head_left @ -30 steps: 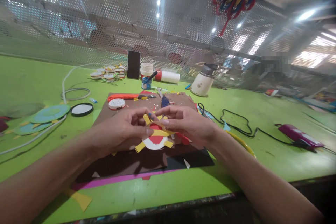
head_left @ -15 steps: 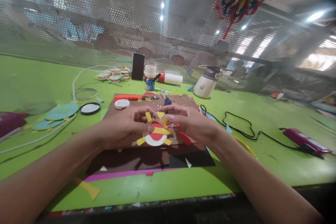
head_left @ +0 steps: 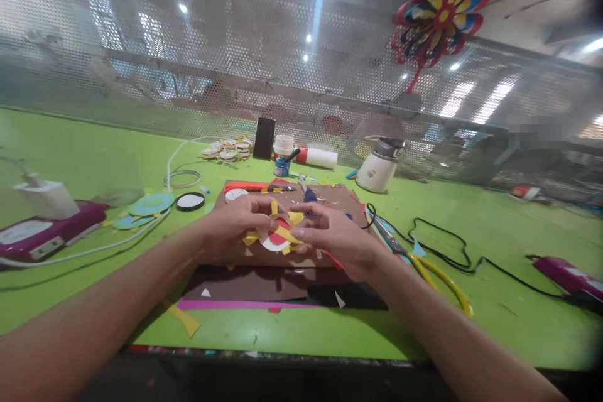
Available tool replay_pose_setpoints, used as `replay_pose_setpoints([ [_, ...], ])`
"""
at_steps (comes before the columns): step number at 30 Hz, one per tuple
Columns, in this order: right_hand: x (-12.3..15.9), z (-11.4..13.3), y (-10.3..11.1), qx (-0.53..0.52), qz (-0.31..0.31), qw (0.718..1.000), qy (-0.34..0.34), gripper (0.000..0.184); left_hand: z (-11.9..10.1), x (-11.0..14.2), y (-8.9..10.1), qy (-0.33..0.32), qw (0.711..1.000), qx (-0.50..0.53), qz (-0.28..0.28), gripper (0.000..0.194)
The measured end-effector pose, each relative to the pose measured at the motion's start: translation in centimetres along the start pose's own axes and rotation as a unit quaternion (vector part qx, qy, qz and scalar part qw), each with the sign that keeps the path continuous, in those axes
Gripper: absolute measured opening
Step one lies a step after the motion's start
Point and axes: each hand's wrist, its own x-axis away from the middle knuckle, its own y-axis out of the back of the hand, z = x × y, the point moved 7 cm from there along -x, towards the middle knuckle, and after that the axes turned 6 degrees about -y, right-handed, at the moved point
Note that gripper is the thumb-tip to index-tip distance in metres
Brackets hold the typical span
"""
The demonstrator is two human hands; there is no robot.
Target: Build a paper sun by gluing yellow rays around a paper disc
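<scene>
Between my hands is a small round paper craft (head_left: pixel 272 242), white-rimmed with a red middle and yellow paper tabs around its edge. My left hand (head_left: pixel 233 224) is closed on its left side, thumb against the face. A yellow paper strip (head_left: pixel 286 233) crosses the red part, and my right hand (head_left: pixel 339 240) pinches that strip's right end between thumb and fingers. Below the craft lies a brown board (head_left: pixel 223 255). A red paper piece partly shows under my right hand.
Scissors with yellow handles (head_left: pixel 450 286) lie right of my right forearm. An orange cutter (head_left: pixel 249 186), a blue jar (head_left: pixel 281 168) and a white kettle-shaped bottle (head_left: pixel 377 169) are farther back. A purple power strip (head_left: pixel 75 229) stands left; black cable (head_left: pixel 443 226) runs right.
The craft has turned in my hands, so its yellow tabs point differently. My view has shifted, bringing the left power strip and the scissors further into sight.
</scene>
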Motion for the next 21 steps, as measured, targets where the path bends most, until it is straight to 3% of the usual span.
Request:
replay_pose_setpoints([
  [5, -0.1, -0.1, -0.7, -0.010, -0.044, 0.999, 0.015, 0.049, 0.7, 0.0, -0.5, 0.021, 1.000, 0.021, 0.001, 0.023],
  [11, -0.7, -0.7, -0.2, -0.045, -0.066, 0.997, 0.021, 0.050, 0.1, -0.4, 0.4, -0.017, 0.997, 0.063, -0.037, 0.037],
  [16, -1.2, -0.6, 0.9, -0.082, -0.110, 0.989, 0.058, 0.051, -0.2, -0.4, 1.1, -0.009, 0.983, 0.161, -0.086, 0.021],
  [21, -1.6, -0.7, 1.4, -0.132, -0.120, 0.980, 0.087, 0.060, 1.2, -0.1, 0.0, 0.064, 0.975, 0.175, -0.119, 0.012],
])
